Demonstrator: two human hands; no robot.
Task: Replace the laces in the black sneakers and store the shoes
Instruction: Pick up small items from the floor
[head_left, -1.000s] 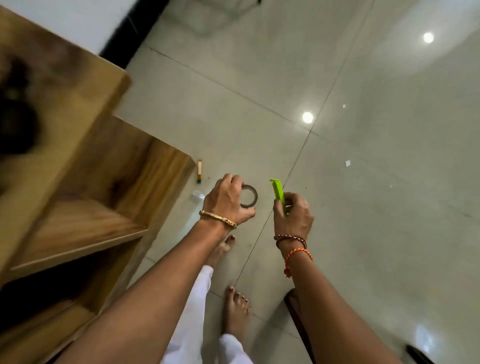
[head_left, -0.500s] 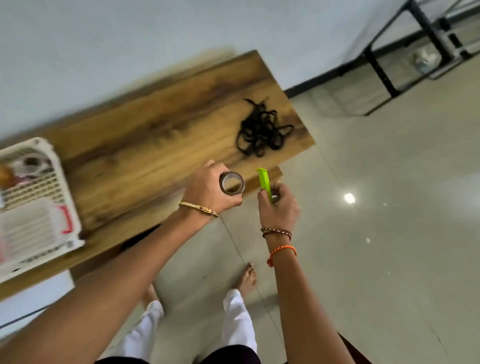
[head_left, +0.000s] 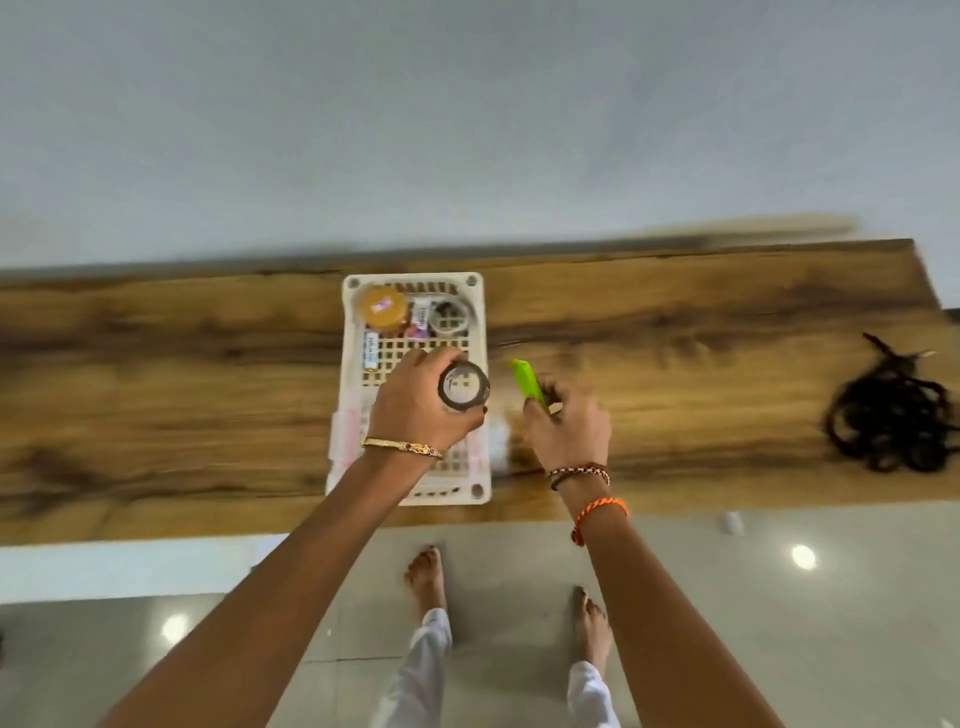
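Head view, looking down on a wooden table (head_left: 675, 322) set against a pale wall. Left hand (head_left: 415, 410) grips a roll of tape (head_left: 464, 385), fingers curled round its rim, above the near half of a white slotted basket (head_left: 415, 280). Right hand (head_left: 569, 428) grips a green tool (head_left: 527, 382), probably a small cutter, just right of the basket; its blade end is blurred and cannot be read. The basket's far end holds an orange-lidded jar (head_left: 384, 306), a second tape roll (head_left: 449, 316) and small tubes. A tangle of black laces (head_left: 893, 421) lies at the far right of the table, well apart from both hands. No sneakers are visible.

Judged step: returning the tape and the cutter to the basket, tidying near the end of the task. To do it well, lower the roll flat onto a bare patch of the slotted floor, clear of the jar and the other roll, and release only once it rests. Bring the cutter in lengthwise beside it, with the blade retracted if it has one. Whether the laces at the right are the old pair cannot be told; they likely need clearing afterwards.
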